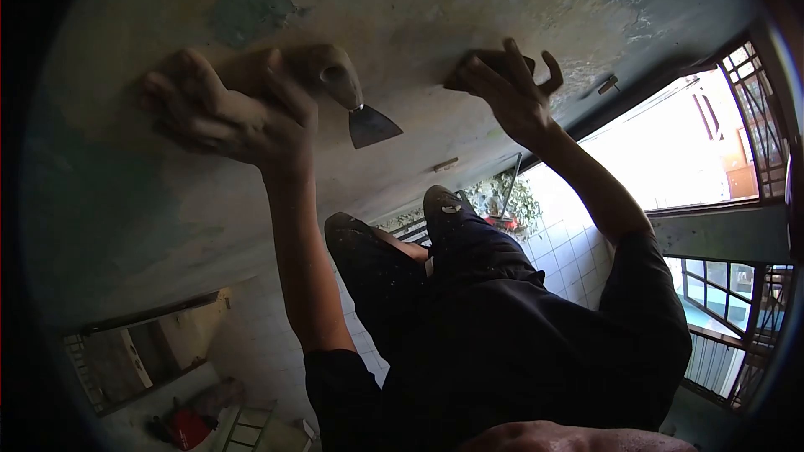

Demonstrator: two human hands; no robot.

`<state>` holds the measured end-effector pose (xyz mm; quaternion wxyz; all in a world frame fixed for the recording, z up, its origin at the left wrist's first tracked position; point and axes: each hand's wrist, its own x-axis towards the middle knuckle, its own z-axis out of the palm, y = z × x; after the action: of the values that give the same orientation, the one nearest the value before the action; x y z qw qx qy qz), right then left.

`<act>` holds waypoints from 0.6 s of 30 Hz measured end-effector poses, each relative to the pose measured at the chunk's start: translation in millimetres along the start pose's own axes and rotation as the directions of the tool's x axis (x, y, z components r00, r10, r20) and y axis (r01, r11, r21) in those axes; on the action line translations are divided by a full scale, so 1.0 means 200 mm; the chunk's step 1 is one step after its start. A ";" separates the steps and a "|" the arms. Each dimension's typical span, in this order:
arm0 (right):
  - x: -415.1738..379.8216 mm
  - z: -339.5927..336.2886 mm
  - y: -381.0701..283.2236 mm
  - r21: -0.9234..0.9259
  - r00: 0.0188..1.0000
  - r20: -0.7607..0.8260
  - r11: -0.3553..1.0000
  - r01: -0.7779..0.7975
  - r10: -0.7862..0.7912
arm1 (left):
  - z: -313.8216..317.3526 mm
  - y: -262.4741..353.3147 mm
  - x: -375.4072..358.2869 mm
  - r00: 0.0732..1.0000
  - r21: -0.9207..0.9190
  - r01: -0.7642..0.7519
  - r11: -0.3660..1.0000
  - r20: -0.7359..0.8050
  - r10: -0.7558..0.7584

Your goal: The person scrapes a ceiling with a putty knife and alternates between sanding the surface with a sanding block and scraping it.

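Against the stained, peeling wall (pixel 402 25), my left hand (pixel 243 117) is closed around the handle of a putty knife (pixel 374 127); the pale rounded handle end shows beside the fingers and the metal blade points down and right. To the right, my right hand (pixel 515 96) presses a dark flat block (pixel 459 77) against the wall, some fingers raised off it. Part of the block is hidden behind the fingers. A green-grey patch (pixel 251 7) of bared surface lies above my left hand.
A barred window (pixel 758 109) stands at the right, with a second (pixel 720 297) below. White floor tiles (pixel 565 259) and a green plant (pixel 523 201) lie beyond my legs. At the lower left are a red object (pixel 191 428) and a light green frame (pixel 245 428).
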<state>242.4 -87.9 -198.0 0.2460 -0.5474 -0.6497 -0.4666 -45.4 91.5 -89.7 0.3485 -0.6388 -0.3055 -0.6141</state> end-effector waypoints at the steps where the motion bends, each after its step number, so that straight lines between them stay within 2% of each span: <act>1: 0.08 -0.02 -0.02 -0.001 1.000 0.003 1.000 -0.009 0.009 | 0.00 0.01 0.00 1.000 -0.006 -0.006 1.000 0.005 0.006; 5: 0.23 -0.03 -0.14 0.113 0.995 -0.015 0.989 -0.099 0.101 | -0.03 0.02 0.01 0.998 0.027 -0.016 1.000 0.058 0.015; 7: 0.14 -0.04 -0.06 0.042 0.999 0.004 0.998 -0.046 0.045 | -0.03 0.02 0.02 0.999 0.026 -0.015 1.000 0.042 0.014; 8: 0.06 -0.03 -0.02 0.040 0.995 0.059 0.996 -0.082 0.079 | -0.03 0.03 0.02 0.999 0.015 -0.009 1.000 0.040 0.008; 11: 0.09 -0.02 0.00 0.068 1.000 0.012 0.997 -0.025 0.025 | -0.02 0.04 0.04 1.000 0.030 0.003 1.000 0.026 -0.004; 12: 0.16 -0.04 -0.04 0.144 0.998 0.014 0.987 -0.064 0.062 | -0.03 0.05 0.03 0.999 0.042 0.000 0.999 0.041 -0.002; 15: 0.24 -0.08 -0.15 0.209 0.985 0.060 0.963 -0.169 0.160 | -0.03 0.01 0.02 0.999 0.073 -0.028 0.997 0.048 0.025; 16: 0.21 -0.09 -0.11 0.156 0.994 0.047 0.982 -0.102 0.095 | -0.03 0.02 0.02 0.999 0.071 -0.029 0.997 0.043 0.026; 18: 0.14 -0.07 -0.04 0.132 0.994 0.057 0.986 -0.098 0.091 | -0.03 0.01 0.03 0.998 0.059 -0.026 0.998 0.051 0.023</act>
<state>223.7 -86.8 -170.3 0.2878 -0.5714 -0.6590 -0.3955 -47.5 84.8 -84.8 0.3670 -0.6470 -0.3244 -0.5844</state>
